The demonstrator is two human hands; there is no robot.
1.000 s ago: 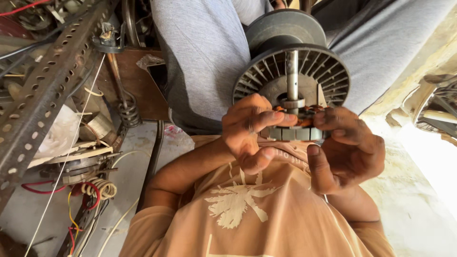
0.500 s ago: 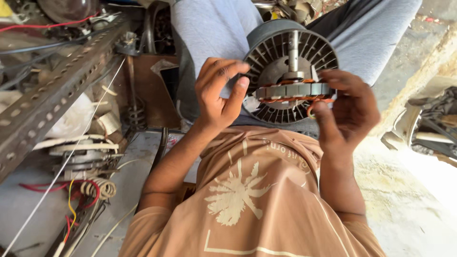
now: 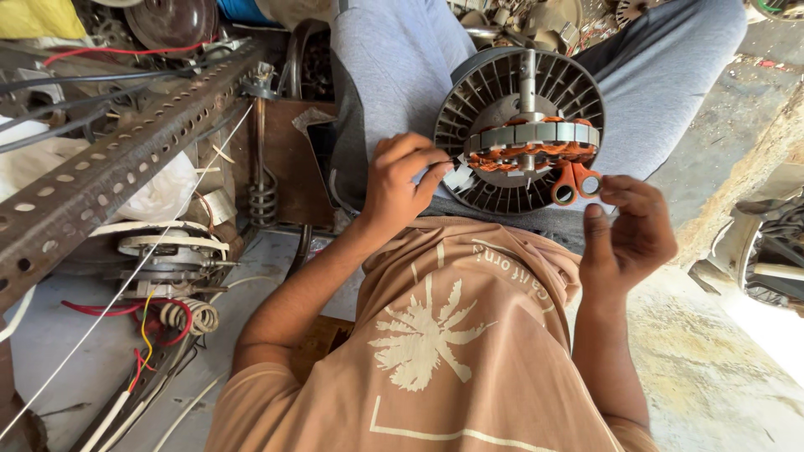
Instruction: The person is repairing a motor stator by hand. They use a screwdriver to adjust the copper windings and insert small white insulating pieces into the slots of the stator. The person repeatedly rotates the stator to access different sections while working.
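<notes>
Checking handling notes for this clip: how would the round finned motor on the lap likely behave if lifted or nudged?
The motor looks like ribbed metal with copper windings, so probably stiff and heavy for its size. It is round and stands on edge, so it may roll or tip. The left hand touches its rim; the right hand is by the scissors.

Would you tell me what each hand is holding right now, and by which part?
The left hand pinches a small white piece at the motor's rim. The right hand holds nothing; the orange scissors hang just beyond its fingertips.
</notes>
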